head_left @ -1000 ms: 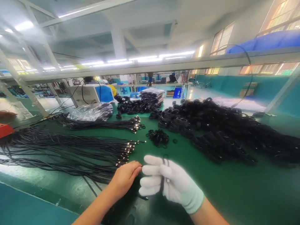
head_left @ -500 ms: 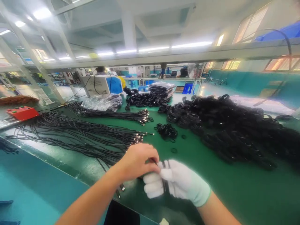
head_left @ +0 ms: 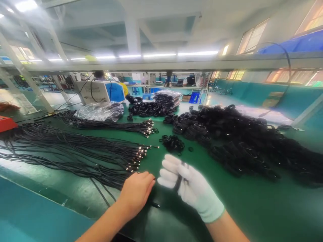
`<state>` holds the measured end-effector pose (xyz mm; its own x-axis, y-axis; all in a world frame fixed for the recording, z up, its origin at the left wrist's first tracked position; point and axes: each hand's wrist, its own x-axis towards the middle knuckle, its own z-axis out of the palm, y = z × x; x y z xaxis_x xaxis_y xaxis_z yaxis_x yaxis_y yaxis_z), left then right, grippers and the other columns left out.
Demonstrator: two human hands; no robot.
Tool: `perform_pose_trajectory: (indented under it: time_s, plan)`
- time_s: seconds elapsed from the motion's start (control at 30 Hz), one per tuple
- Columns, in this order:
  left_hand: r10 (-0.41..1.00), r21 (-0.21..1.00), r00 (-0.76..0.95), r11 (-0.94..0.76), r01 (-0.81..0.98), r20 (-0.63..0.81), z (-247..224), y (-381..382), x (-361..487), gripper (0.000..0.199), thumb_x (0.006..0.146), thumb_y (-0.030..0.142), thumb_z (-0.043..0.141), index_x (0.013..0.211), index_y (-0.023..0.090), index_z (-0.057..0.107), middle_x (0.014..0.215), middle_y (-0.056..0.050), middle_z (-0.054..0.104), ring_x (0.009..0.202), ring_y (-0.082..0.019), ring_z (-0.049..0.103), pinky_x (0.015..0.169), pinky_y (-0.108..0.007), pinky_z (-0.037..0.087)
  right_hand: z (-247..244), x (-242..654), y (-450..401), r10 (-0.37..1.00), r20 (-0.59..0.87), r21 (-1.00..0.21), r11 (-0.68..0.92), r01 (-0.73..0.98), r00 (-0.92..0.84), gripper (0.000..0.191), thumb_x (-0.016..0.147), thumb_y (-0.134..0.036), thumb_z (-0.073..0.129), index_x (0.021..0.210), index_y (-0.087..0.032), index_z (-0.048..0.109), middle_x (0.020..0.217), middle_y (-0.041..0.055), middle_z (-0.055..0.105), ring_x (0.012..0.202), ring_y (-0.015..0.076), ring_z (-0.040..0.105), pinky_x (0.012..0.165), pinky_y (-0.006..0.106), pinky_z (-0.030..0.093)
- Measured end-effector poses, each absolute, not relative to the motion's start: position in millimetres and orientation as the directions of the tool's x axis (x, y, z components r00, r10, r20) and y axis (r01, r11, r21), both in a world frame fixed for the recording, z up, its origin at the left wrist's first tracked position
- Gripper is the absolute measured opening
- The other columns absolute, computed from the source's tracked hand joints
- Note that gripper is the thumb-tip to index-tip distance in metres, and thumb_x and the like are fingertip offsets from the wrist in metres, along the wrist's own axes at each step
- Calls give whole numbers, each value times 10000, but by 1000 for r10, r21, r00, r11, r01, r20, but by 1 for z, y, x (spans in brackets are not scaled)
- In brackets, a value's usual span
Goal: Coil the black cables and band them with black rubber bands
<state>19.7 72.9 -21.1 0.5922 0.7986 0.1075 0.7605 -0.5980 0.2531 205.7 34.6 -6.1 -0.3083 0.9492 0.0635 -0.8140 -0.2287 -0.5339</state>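
Observation:
My bare left hand is closed, knuckles up, low over the green table. A dark bit of black cable shows at its fingertips, though most of its grip is hidden. Beneath this hand a cable end with a metal plug sticks out. My right hand, in a white glove, has its fingers bent around a black cable that lies folded across the palm under the thumb. A small gap separates the two hands. Just beyond them sits a little pile of black rings.
Long black cables with metal plugs lie to the left, a second bundle behind them. A large heap of coiled cables covers the right side. Farther back are a clear plastic bag, a white-and-blue machine and more coils.
My left hand has drawn away from the right, to the left and down. The black strands across the gloved fingers now sit bunched in the palm. The view has shifted right.

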Motion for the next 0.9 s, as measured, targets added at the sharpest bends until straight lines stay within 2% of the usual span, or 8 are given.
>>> perform_pose_trajectory:
  time_s: [0.1, 0.23, 0.33, 0.4, 0.47, 0.63, 0.77, 0.9]
  plan:
    - [729, 139, 669, -684, 716, 143, -19, 45, 31, 236, 891, 179, 369, 783, 194, 578, 764, -18, 616, 689, -176, 547, 629, -303, 331, -6, 206, 38, 967, 41, -577, -183, -796, -252, 157, 814, -219, 639, 952, -168, 587, 748, -8, 547, 674, 124, 526, 737, 345, 442]
    - [622, 100, 740, -778, 620, 256, -12, 35, 38, 206, 889, 180, 423, 731, 186, 556, 708, -4, 600, 633, -152, 524, 600, -310, 291, -14, 201, 32, 969, -131, -723, -238, -648, -210, 367, 767, -230, 699, 1098, -146, 566, 1008, 100, 631, 858, 191, 613, 839, 390, 437]
    - [543, 103, 783, -836, 539, 303, 4, 47, 27, 178, 872, 297, 525, 751, 185, 590, 704, 0, 600, 656, -143, 520, 609, -298, 295, -23, 197, 25, 914, -153, -762, -351, -544, -376, 352, 773, -205, 688, 1092, -111, 573, 963, 113, 638, 786, 166, 608, 750, 336, 448]
    - [539, 209, 796, -842, 498, 275, 17, 57, 16, 166, 842, 341, 581, 777, 196, 629, 741, 7, 613, 707, -133, 534, 647, -273, 326, -26, 191, 20, 830, -93, -722, -436, -536, -550, 282, 791, -208, 668, 1036, -94, 586, 886, 92, 618, 732, 145, 582, 722, 328, 435]
    - [578, 386, 787, -791, 475, 216, 27, 65, 6, 126, 817, 326, 616, 791, 211, 661, 774, 19, 621, 732, -115, 545, 672, -236, 359, -27, 184, 16, 741, -61, -648, -539, -538, -668, 271, 781, -240, 680, 983, -89, 583, 826, 65, 577, 710, 136, 552, 722, 334, 419]
    - [634, 757, 770, -537, 373, 70, 18, 78, 1, 113, 715, 264, 699, 782, 174, 689, 776, 10, 629, 706, -111, 564, 617, -185, 410, -25, 165, 10, 566, -70, -384, -775, -502, -821, 361, 636, -247, 787, 808, -117, 498, 674, -33, 404, 596, 84, 392, 608, 252, 324]
    - [654, 877, 756, -366, 311, 4, 3, 89, 6, 131, 782, 237, 590, 782, 139, 677, 782, -6, 650, 739, -124, 569, 669, -197, 429, -20, 157, 11, 609, -44, -290, -766, -573, -792, 367, 608, -149, 779, 769, -145, 449, 631, -60, 340, 559, 68, 314, 578, 230, 276]
    - [658, 854, 748, -334, 398, -92, 0, 97, 6, 221, 829, 182, 431, 768, 128, 636, 743, 1, 629, 685, -115, 542, 602, -193, 402, -17, 161, 17, 779, 31, -327, -584, -743, -626, 328, 648, -166, 765, 857, -129, 515, 632, -59, 379, 574, 76, 368, 604, 249, 341]
